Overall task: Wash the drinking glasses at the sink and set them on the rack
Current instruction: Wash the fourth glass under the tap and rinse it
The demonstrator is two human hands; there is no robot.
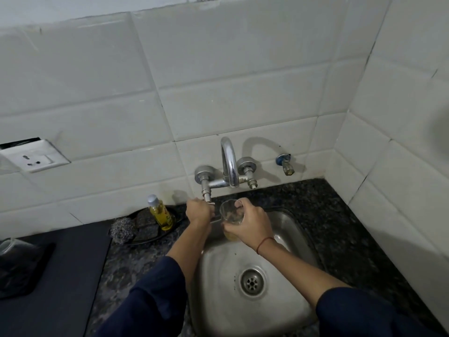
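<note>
Looking down, you face a white tiled wall (218,93) that fills most of the view and turns a corner on your right. Below it runs a dark speckled worktop (340,227), with a flat dark surface (60,276) laid over its left part. Set into the worktop is a steel sink (223,312), its round drain (252,281) showing between your forearms. Both of your arms reach forward in dark blue sleeves (155,300).

A chrome tap (229,164) with a curved spout stands out from the wall above the sink's far edge, and a small blue-collared valve (284,164) sits apart to its right. A white socket plate (34,154) is fixed to the wall at far left.

Your right hand (250,224) holds a clear drinking glass (230,214) over the back of the sink, just below and in front of the spout; your fingers are wrapped round its side, and its mouth tilts toward the tap. Something yellowish shows at its bottom. A red thread (263,244) circles that wrist. Your left hand (198,210) is closed on the tap's left handle (209,201), just beside the glass.

On the worktop to the left, a dark tray (167,233) carries a yellow soap bottle (161,212) standing upright, dark scrub pads (145,226) and a steel wool ball (121,231).
</note>
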